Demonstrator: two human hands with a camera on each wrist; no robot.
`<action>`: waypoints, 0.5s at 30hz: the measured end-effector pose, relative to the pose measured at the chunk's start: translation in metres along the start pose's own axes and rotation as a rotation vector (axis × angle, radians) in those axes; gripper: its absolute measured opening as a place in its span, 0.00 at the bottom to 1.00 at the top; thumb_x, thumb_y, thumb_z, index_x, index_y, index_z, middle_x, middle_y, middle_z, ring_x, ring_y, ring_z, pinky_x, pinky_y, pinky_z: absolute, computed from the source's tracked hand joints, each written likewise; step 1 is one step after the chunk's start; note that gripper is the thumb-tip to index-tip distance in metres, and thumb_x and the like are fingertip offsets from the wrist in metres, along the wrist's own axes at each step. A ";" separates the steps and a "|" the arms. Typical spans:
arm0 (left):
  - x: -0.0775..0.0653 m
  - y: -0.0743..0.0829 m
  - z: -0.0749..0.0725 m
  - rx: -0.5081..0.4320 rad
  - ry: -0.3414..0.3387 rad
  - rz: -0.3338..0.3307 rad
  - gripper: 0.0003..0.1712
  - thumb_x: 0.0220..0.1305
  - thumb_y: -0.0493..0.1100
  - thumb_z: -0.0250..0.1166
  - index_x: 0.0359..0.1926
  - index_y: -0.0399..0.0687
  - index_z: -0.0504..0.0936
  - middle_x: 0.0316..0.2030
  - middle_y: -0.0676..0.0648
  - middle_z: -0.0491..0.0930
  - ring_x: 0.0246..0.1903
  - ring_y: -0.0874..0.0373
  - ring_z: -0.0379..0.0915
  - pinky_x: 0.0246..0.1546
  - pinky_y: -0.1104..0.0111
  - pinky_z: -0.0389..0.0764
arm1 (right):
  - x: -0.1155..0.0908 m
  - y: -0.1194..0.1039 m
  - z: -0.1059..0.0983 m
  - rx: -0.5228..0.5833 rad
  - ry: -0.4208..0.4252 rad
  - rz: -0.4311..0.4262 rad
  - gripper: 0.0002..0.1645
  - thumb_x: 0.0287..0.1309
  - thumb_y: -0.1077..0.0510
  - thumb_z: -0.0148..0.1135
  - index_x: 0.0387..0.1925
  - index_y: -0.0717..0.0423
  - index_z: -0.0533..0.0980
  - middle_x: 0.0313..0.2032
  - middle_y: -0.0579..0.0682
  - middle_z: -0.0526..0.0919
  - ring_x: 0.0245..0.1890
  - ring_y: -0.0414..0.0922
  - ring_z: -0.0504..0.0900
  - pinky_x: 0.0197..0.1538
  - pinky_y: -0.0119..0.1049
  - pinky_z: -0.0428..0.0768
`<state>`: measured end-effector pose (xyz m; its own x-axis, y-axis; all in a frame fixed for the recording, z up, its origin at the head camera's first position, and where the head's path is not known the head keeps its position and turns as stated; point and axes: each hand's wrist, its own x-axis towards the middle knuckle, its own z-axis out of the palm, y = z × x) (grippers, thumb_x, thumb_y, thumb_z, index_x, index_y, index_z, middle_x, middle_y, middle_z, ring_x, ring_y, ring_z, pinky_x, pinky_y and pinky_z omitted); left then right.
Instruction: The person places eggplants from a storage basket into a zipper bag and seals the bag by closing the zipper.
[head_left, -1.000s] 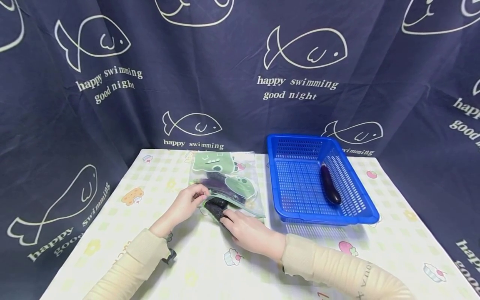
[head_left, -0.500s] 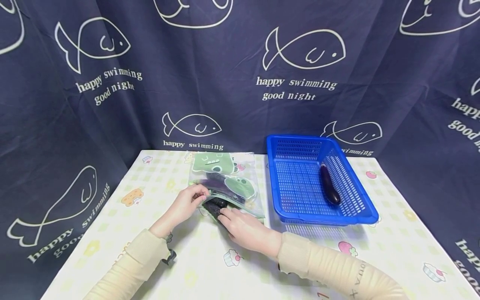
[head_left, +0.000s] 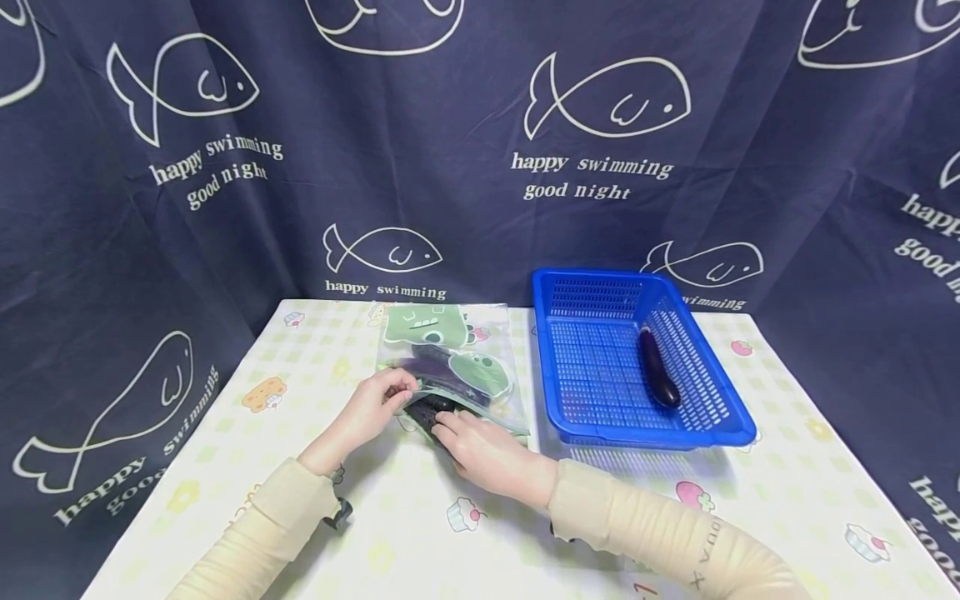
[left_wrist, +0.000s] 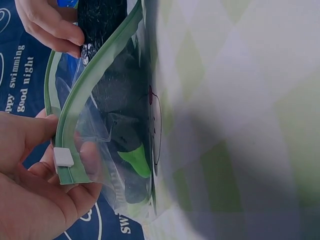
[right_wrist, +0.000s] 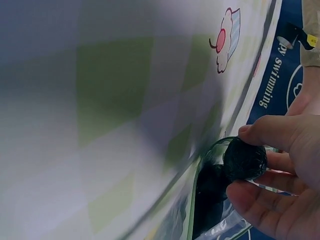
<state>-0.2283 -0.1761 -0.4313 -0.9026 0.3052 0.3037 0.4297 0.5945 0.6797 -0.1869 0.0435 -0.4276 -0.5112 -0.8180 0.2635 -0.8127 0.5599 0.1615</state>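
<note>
A clear zip bag (head_left: 498, 329) with green cartoon prints lies flat, its green-edged mouth facing me. Through the film show purple eggplants (head_left: 427, 372). My left hand (head_left: 371, 407) pinches the mouth's left corner, beside a white slider (left_wrist: 63, 157). With thumb and fingers my right hand (head_left: 487, 456) grips the near end of a dark, bumpy cucumber (right_wrist: 245, 159); its far part is inside the bag. Another dark vegetable (right_wrist: 210, 192) lies beside it in the opening. A green tip (left_wrist: 136, 161) shows through the bag in the left wrist view.
Right of the bag stands a blue perforated basket (head_left: 551, 392), holding one eggplant (head_left: 658, 371) along its right side. The table has a patterned cloth (head_left: 420, 542). A dark blue fish-print curtain (head_left: 465, 192) hangs close behind it.
My right hand has moved slightly left and away from me, and the cucumber has slid farther into the bag. The left hand keeps its place at the bag's corner.
</note>
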 end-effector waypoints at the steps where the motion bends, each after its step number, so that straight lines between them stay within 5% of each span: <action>1: 0.000 0.000 0.000 0.001 -0.001 -0.001 0.06 0.60 0.32 0.62 0.36 0.46 0.79 0.29 0.52 0.74 0.29 0.61 0.69 0.32 0.70 0.74 | 0.000 0.000 0.001 -0.002 0.003 -0.002 0.26 0.48 0.56 0.68 0.51 0.56 0.75 0.52 0.51 0.77 0.47 0.46 0.78 0.47 0.34 0.80; 15: 0.001 0.002 -0.002 0.007 -0.004 -0.010 0.06 0.60 0.31 0.62 0.36 0.46 0.79 0.28 0.52 0.74 0.29 0.61 0.69 0.32 0.70 0.74 | 0.008 -0.002 0.005 -0.045 0.038 0.001 0.26 0.47 0.53 0.70 0.50 0.55 0.76 0.52 0.49 0.78 0.45 0.45 0.79 0.39 0.33 0.82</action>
<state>-0.2286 -0.1760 -0.4281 -0.9068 0.3022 0.2940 0.4207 0.6030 0.6778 -0.1902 0.0353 -0.4304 -0.5001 -0.8125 0.2995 -0.7985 0.5665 0.2036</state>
